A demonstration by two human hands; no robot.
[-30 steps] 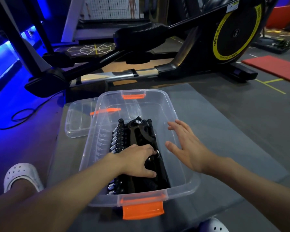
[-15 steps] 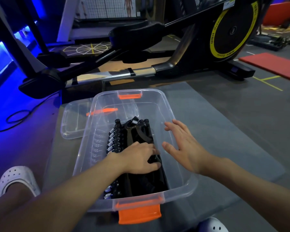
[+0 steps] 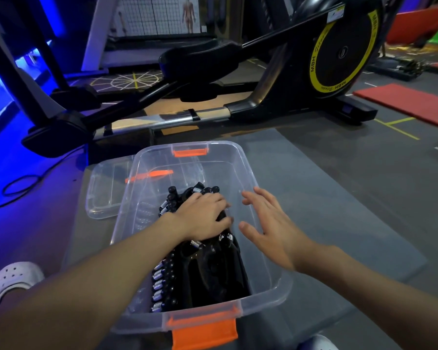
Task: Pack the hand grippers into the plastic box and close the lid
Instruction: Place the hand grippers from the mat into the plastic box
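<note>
Grips stacked grippers point(image 3: 208, 274) in box point(image 3: 200, 315) with curled left hand point(image 3: 202, 215), holds right hand point(image 3: 268, 223) spread beside; risks shifting stack too high, jamming lid point(image 3: 104, 188).

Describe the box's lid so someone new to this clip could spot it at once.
Find the black elliptical trainer with the yellow-ringed wheel; the clear plastic box sits on the grey mat before it. The lid lies beside the box's far-left side. It alone is clear, flat and shallow.
</note>
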